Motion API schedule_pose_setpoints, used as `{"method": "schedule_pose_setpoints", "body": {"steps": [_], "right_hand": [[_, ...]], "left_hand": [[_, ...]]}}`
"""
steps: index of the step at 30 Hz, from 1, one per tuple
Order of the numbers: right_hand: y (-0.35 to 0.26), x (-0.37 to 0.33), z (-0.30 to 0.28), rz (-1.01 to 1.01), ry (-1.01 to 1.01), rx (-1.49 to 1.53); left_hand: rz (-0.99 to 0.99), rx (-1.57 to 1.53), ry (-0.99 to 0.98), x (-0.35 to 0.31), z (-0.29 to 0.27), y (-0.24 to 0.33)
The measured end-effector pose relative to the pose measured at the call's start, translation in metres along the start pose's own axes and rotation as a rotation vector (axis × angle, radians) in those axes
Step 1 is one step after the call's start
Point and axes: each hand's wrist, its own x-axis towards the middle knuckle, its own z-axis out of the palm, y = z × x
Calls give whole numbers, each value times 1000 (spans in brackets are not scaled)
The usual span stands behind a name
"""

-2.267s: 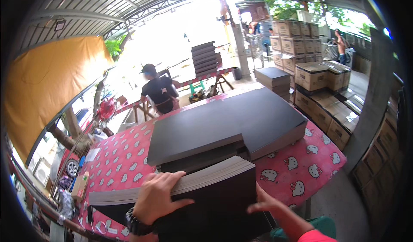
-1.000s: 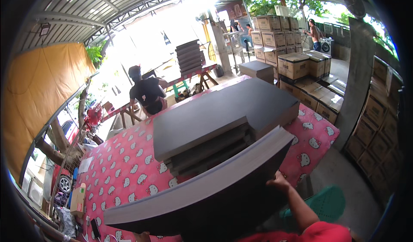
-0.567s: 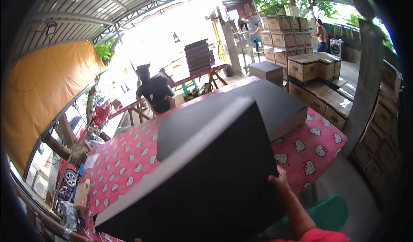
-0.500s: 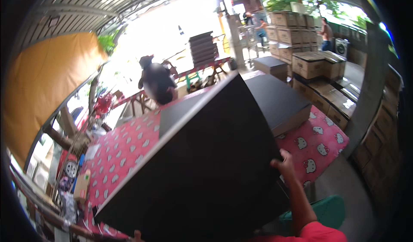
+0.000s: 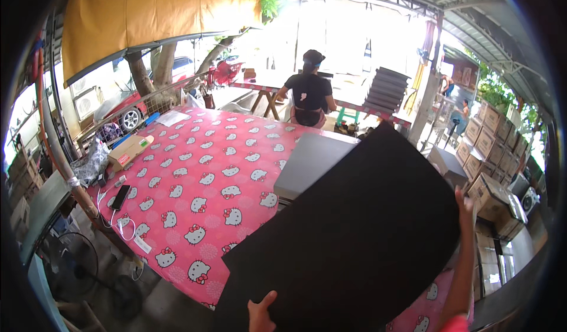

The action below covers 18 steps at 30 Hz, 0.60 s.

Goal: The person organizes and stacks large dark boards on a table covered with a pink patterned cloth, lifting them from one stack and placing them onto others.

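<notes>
A large, flat black board (image 5: 354, 231) is held up at a slant in front of me, above the near right part of the table. My left hand (image 5: 261, 313) grips its lower edge with the thumb on the black face; the other fingers are hidden behind it. On the right edge my right hand (image 5: 465, 207) is closed round the board. A grey-topped, box-like pile (image 5: 313, 155) rests on the table just beyond the board, partly covered by it.
The table (image 5: 201, 184) wears a pink cat-print cloth. On its left are a phone (image 5: 121, 197), a white cable and a small carton (image 5: 127, 153). Beyond, a person (image 5: 310, 90) works by a dark stack (image 5: 387, 90). Cartons (image 5: 493, 125) are piled right; a fan (image 5: 71, 264) stands left.
My view has swung left, so more of the table shows. The board has moved right relative to the table, its pale edge no longer visible. Both hands still hold it.
</notes>
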Motion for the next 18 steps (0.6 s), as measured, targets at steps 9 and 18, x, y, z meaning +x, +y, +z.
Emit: {"method": "schedule_pose_setpoints", "body": {"steps": [9,18], "right_hand": [[-179,219,125,-595,145,-301],[54,7,200,-223,-382,54]], "left_hand": [[-190,-638,-119,90,160,-26],[-130,-361,134,149,191,-71]]}}
